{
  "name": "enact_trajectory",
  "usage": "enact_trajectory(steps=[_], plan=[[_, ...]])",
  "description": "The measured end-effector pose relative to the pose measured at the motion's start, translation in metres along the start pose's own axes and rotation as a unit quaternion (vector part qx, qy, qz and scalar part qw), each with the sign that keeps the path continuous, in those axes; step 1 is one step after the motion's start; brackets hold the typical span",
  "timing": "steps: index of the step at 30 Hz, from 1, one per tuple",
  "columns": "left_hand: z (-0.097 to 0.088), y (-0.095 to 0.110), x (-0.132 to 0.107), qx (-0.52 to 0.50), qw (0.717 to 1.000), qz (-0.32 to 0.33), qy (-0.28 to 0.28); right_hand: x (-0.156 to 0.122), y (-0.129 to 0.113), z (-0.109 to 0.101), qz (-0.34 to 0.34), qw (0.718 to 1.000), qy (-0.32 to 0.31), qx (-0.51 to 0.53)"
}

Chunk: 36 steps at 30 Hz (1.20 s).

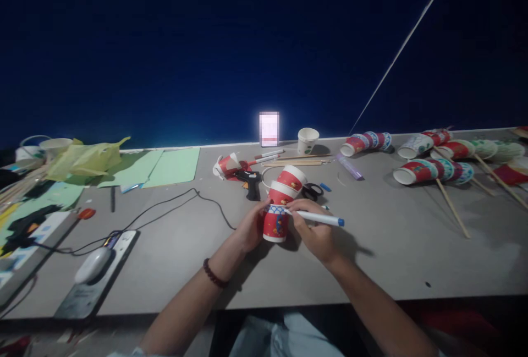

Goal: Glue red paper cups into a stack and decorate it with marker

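My left hand (pixel 249 229) grips a chain of red paper cups (pixel 282 203) lying on the grey table (pixel 396 258), fingers wrapped round the nearest cup. My right hand (pixel 314 231) pinches a white marker with a blue cap (pixel 317 217); its tip rests against the blue-white band at the rim of the nearest cup. A bead bracelet sits on my left wrist.
Black scissors (pixel 312 190) and a black glue gun (pixel 250 180) lie just behind the cups. Cup chains on sticks (pixel 429 171) fill the right side. Green paper sheets (pixel 165 166), a power strip (pixel 93 274) with cables and a white cup (pixel 307 140) stand elsewhere.
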<state>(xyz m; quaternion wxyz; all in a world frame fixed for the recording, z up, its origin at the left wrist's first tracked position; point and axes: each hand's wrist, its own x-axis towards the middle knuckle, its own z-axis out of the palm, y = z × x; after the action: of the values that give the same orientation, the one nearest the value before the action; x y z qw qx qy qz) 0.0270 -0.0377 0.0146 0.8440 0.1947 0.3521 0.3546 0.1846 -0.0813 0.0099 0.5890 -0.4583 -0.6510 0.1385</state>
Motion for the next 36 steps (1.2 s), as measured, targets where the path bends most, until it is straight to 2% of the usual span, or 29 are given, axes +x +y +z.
enact_trajectory(steps=[5,36], plan=[[-0.0032,-0.0008,0.0009,-0.004,1.000,-0.007,-0.017,0.0006,-0.0016,0.0001,0.004,1.000,0.004,0.005],[-0.0054,0.0002,0.0004,0.010,1.000,-0.014,-0.012,0.0019,-0.0061,-0.0026,0.013,1.000,0.024,0.000]])
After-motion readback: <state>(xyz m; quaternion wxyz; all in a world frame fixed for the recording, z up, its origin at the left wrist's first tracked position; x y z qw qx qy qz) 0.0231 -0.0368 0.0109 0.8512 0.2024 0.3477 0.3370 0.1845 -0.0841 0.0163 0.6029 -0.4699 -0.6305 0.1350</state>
